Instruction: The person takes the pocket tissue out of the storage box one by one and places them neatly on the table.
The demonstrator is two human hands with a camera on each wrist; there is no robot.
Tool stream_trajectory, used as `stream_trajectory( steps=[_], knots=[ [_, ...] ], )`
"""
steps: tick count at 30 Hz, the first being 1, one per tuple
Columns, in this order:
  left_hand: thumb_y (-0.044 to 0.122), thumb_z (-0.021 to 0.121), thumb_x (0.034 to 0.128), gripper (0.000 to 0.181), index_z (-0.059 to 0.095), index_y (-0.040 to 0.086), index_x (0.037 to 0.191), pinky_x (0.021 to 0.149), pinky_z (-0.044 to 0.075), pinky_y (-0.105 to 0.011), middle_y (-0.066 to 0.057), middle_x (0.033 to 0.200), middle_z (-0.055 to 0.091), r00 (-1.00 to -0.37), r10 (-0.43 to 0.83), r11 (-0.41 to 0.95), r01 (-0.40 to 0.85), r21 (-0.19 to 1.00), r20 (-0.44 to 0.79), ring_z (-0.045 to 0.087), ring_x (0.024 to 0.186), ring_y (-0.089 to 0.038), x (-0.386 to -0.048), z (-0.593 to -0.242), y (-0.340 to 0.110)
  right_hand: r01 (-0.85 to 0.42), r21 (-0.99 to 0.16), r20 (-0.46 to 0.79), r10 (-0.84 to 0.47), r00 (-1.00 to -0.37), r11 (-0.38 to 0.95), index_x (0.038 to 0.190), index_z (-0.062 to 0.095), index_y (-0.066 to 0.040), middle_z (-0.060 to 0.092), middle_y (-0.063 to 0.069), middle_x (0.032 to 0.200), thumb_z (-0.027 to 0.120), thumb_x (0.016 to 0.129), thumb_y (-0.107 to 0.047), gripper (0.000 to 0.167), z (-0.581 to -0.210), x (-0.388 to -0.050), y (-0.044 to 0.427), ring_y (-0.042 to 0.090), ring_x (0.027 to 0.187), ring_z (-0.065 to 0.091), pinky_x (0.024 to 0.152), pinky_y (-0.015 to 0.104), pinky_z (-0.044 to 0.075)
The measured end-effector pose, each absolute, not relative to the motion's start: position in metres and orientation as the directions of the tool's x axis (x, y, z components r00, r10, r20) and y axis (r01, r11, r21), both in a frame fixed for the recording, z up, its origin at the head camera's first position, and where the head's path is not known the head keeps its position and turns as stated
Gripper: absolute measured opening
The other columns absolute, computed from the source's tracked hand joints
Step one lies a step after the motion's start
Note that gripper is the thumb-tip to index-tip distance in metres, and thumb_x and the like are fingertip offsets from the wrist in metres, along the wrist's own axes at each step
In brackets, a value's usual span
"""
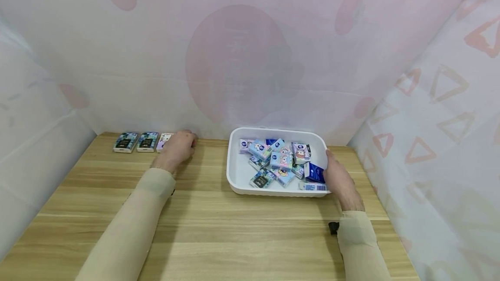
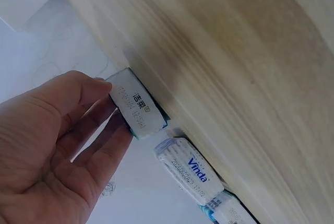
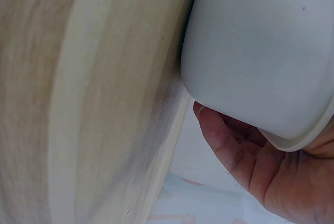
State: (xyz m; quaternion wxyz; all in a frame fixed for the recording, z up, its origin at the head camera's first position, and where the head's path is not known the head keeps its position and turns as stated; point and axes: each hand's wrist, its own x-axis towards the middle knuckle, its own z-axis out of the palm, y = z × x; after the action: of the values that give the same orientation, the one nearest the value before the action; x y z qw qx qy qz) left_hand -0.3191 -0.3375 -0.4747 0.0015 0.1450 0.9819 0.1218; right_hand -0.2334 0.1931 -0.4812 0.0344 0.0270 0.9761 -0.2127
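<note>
At the table's back left, my left hand (image 1: 177, 150) pinches a small tissue pack (image 2: 136, 104) between thumb and fingers; in the head view the hand hides that pack. Beside it stands a pack marked Vinda (image 2: 192, 171), the light purple one (image 1: 163, 141) in the head view. Two dark patterned packs (image 1: 147, 142) (image 1: 125, 142) continue the row leftward. My right hand (image 1: 340, 181) grips the right end of a white tray (image 1: 243, 189), its thumb at the rim and fingers against the outer wall (image 3: 261, 51). Inside the tray, several packs (image 1: 281, 160) lie in a loose pile.
The wooden table (image 1: 218, 237) ends at a pale printed cloth (image 1: 156, 55) behind the row and the tray. Another cloth with triangle prints (image 1: 437, 142) hangs on the right. A small black object (image 1: 333, 228) is beside the right sleeve.
</note>
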Motion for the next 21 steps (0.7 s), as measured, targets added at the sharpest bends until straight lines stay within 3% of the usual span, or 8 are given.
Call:
stream_trajectory(
  steps=[2, 4, 8, 11, 15, 21],
  knots=[
    [0.001, 0.078, 0.1039, 0.009, 0.074, 0.007, 0.097, 0.081, 0.062, -0.045, -0.012, 0.1, 0.073, -0.945, 0.319, 0.913, 0.327, 0.245, 0.071, 0.066, 0.089, -0.026, -0.336, -0.498, -0.349, 0.063, -0.411, -0.074, 0.035, -0.997, 0.909, 0.182, 0.017, 0.01, 0.051, 0.045, 0.17, 0.047, 0.11, 0.005, 0.078, -0.481, -0.234, 0.193, 0.057, 0.136, 0.072, 0.113, 0.074, 0.063],
    [0.004, 0.078, 0.1045, 0.009, 0.074, 0.008, 0.097, 0.08, 0.061, -0.046, -0.011, 0.1, 0.072, -0.942, 0.328, 0.909, 0.334, 0.248, 0.065, 0.064, 0.088, -0.026, -0.338, -0.499, -0.35, 0.058, -0.408, -0.072, 0.031, -0.997, 0.911, 0.182, 0.017, 0.011, 0.051, 0.046, 0.169, 0.047, 0.109, 0.005, 0.078, -0.481, -0.234, 0.193, 0.057, 0.135, 0.073, 0.112, 0.073, 0.063],
    [0.007, 0.074, 0.1071, 0.006, 0.075, 0.004, 0.102, 0.084, 0.064, -0.049, -0.016, 0.105, 0.072, -0.951, 0.309, 0.916, 0.301, 0.264, 0.013, 0.067, 0.092, -0.03, -0.323, -0.478, -0.336, 0.064, -0.416, -0.078, 0.034, -0.996, 0.907, 0.182, 0.017, 0.01, 0.05, 0.045, 0.17, 0.045, 0.111, 0.003, 0.077, -0.482, -0.234, 0.193, 0.056, 0.135, 0.073, 0.112, 0.073, 0.064],
    [0.008, 0.067, 0.111, 0.013, 0.077, 0.0, 0.113, 0.093, 0.068, -0.053, -0.02, 0.115, 0.075, -0.955, 0.298, 0.913, 0.282, 0.296, -0.008, 0.073, 0.103, -0.035, -0.308, -0.461, -0.321, 0.068, -0.421, -0.081, 0.038, -0.996, 0.905, 0.183, 0.016, 0.009, 0.05, 0.045, 0.171, 0.045, 0.111, 0.003, 0.077, -0.482, -0.234, 0.193, 0.056, 0.134, 0.073, 0.112, 0.072, 0.064],
    [0.01, 0.066, 0.1115, 0.022, 0.078, -0.002, 0.125, 0.102, 0.069, -0.056, -0.022, 0.127, 0.077, -0.947, 0.319, 0.902, 0.318, 0.291, 0.047, 0.077, 0.112, -0.038, -0.298, -0.454, -0.302, 0.07, -0.422, -0.084, 0.037, -0.996, 0.904, 0.183, 0.016, 0.009, 0.05, 0.046, 0.17, 0.046, 0.111, 0.004, 0.078, -0.483, -0.235, 0.194, 0.055, 0.132, 0.073, 0.11, 0.071, 0.065],
    [0.011, 0.072, 0.1111, 0.024, 0.077, -0.004, 0.129, 0.104, 0.071, -0.055, -0.024, 0.129, 0.079, -0.912, 0.386, 0.866, 0.409, 0.287, 0.135, 0.079, 0.114, -0.041, -0.287, -0.448, -0.28, 0.071, -0.421, -0.089, 0.037, -0.995, 0.904, 0.182, 0.016, 0.01, 0.052, 0.047, 0.168, 0.048, 0.11, 0.005, 0.079, -0.482, -0.235, 0.193, 0.057, 0.133, 0.073, 0.112, 0.072, 0.064]
  ],
)
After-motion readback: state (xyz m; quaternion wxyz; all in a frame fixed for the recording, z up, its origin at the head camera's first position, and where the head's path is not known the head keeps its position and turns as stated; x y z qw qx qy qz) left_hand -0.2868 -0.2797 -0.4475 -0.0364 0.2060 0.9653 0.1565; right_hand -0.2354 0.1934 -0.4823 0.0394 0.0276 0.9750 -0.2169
